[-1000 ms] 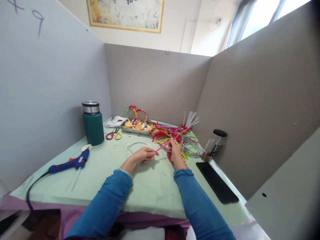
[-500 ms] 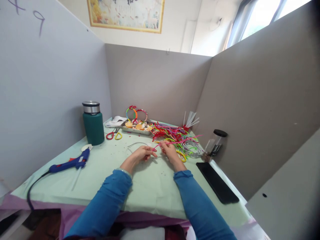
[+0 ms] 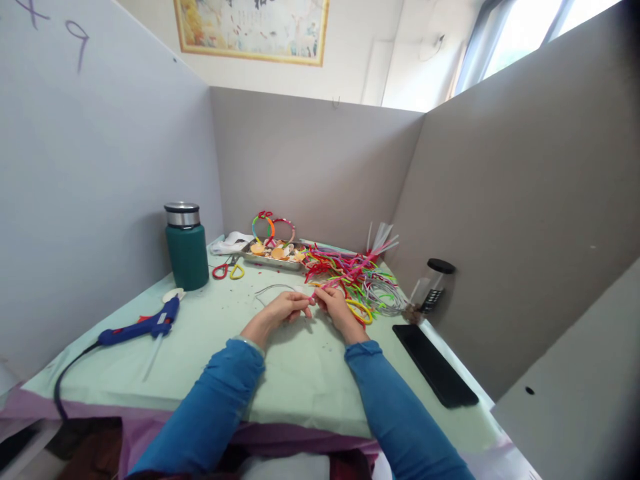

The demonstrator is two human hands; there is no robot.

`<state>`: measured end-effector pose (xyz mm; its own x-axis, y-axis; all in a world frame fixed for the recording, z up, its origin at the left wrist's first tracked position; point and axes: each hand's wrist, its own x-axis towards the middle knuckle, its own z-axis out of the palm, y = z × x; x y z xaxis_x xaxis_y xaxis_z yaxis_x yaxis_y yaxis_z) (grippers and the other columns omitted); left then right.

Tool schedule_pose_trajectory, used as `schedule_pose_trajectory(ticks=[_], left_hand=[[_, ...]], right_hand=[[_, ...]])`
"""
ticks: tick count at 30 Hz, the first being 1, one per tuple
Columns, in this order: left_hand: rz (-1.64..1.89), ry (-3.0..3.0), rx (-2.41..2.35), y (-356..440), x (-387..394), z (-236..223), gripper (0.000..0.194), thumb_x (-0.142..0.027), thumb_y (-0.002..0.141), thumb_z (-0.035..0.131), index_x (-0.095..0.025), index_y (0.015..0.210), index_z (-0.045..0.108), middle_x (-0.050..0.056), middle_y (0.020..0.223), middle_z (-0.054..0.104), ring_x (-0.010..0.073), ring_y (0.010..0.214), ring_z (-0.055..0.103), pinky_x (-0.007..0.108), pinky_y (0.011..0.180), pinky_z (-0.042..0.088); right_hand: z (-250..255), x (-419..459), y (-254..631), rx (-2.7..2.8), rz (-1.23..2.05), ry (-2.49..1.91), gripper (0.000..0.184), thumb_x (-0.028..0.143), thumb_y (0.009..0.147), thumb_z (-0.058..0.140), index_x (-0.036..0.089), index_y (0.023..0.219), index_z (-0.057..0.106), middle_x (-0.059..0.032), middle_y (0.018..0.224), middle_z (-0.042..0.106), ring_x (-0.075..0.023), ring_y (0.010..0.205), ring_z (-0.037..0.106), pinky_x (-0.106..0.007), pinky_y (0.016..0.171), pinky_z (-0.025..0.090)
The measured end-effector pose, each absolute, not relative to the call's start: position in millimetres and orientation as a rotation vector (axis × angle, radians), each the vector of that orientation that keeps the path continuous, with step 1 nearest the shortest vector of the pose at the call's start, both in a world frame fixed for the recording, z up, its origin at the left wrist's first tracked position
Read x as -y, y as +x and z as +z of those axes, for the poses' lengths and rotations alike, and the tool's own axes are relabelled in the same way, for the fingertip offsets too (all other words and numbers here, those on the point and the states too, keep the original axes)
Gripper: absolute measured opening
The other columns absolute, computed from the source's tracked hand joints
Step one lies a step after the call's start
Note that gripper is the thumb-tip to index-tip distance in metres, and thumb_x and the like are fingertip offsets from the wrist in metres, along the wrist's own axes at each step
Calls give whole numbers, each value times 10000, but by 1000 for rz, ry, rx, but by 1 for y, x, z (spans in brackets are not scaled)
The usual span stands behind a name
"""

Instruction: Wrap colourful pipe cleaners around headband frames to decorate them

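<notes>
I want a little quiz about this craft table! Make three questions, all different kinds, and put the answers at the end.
1. Pick one: what colour is the fuzzy stick that the left hand and right hand hold?
A) white
B) pink
C) green

2. True or false: the dark green bottle stands upright on the table.

3. Fill in the blank: the scissors have one red handle loop and one ____ handle loop.

Key: 1. B; 2. True; 3. yellow

Handwritten 9 (image 3: 79,44) on left panel (image 3: 115,160); poster (image 3: 250,33) and jar (image 3: 427,287) lettering unreadable
</notes>
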<state>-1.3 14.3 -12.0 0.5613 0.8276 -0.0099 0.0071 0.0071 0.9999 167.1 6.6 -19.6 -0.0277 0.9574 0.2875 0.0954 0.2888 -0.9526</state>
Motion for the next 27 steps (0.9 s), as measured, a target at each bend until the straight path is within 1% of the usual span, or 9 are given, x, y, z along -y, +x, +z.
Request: schedule_pose_trajectory(ticks=[2, 5, 9, 12, 16, 22, 27], left_hand=[[747, 1430, -771, -1, -14, -12, 403, -394, 670, 676, -75, 912, 630, 48, 675, 645, 12, 350, 313, 191, 365, 212], [784, 1416, -812, 0, -16, -14, 380, -420, 669, 676, -86, 841, 613, 54, 677, 651, 14, 338, 311, 195, 358, 212], [852, 1414, -835, 0, -18, -16, 345, -423, 662, 684, -112, 764, 574, 56, 661, 654, 24, 344, 328, 194, 357, 233], [883, 1408, -863, -1, -19, -17, 338, -420, 657, 689, -120, 761, 574, 53, 669, 656, 26, 349, 333, 194, 356, 232], [888, 1427, -862, -1, -19, -17, 349, -432, 653, 689, -113, 764, 601, 55, 731, 662, 24, 368, 353, 195, 357, 241], [848, 1398, -826, 0, -18, -15, 296, -375, 637, 694, -108, 731, 608, 40, 675, 637, 26, 367, 349, 196, 355, 239], [842, 1368, -830, 0, -19, -17, 302, -367, 620, 698, -100, 742, 624, 41, 667, 634, 25, 372, 343, 195, 363, 246]], right_hand=[[-22, -10, 168, 1388, 997, -1012, 366, 463, 719, 590, 181, 509, 491, 50, 425, 416, -83, 408, 324, -239, 426, 220], [-25, -15, 169, 1321, 1007, -983, 346, 472, 701, 609, 178, 547, 510, 48, 456, 439, -82, 418, 335, -232, 421, 221], [-27, -16, 170, 1318, 990, -996, 357, 497, 727, 583, 177, 577, 530, 49, 463, 436, -83, 418, 329, -234, 421, 221], [-26, -13, 168, 1406, 955, -1016, 377, 505, 743, 573, 182, 557, 520, 48, 451, 431, -87, 422, 341, -238, 433, 240], [-25, -10, 165, 1450, 911, -1044, 380, 487, 742, 583, 185, 528, 498, 44, 451, 436, -90, 432, 353, -239, 446, 256], [-21, -7, 165, 1462, 886, -1062, 393, 483, 739, 590, 190, 508, 467, 47, 439, 425, -91, 430, 345, -239, 444, 254], [-18, -4, 164, 1464, 873, -1067, 415, 505, 725, 596, 192, 489, 459, 45, 424, 423, -92, 427, 339, -240, 442, 251]])
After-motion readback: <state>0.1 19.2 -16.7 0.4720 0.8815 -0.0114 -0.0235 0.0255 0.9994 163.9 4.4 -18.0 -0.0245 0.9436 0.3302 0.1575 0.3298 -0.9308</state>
